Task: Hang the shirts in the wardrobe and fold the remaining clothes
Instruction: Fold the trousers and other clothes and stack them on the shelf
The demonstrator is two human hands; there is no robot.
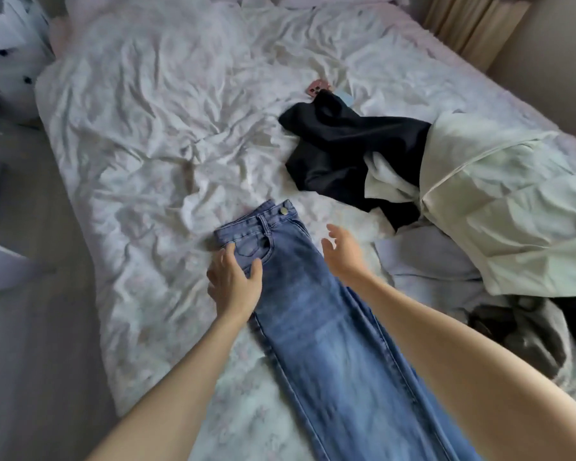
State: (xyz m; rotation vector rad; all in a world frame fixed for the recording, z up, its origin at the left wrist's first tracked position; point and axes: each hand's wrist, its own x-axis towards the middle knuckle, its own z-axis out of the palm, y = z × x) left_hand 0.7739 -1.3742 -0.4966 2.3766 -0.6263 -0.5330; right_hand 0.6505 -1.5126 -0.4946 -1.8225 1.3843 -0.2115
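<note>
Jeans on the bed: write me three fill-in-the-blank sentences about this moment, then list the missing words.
1. The left hand rests on the blue jeans near a front ____.
2. The right hand hovers open beside the jeans' ____ edge.
3. The pink phone is partly covered by a ____ garment.

Missing words: pocket; right; black

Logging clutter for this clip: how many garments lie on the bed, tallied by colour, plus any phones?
Blue: 1, the jeans
Black: 1, the black garment
Pale green-white: 1, the pale garment
Lavender: 1, the lavender garment
Dark grey: 1, the grey heap, blurred, possibly more than one item
Pink phone: 1
Total: 6
</note>
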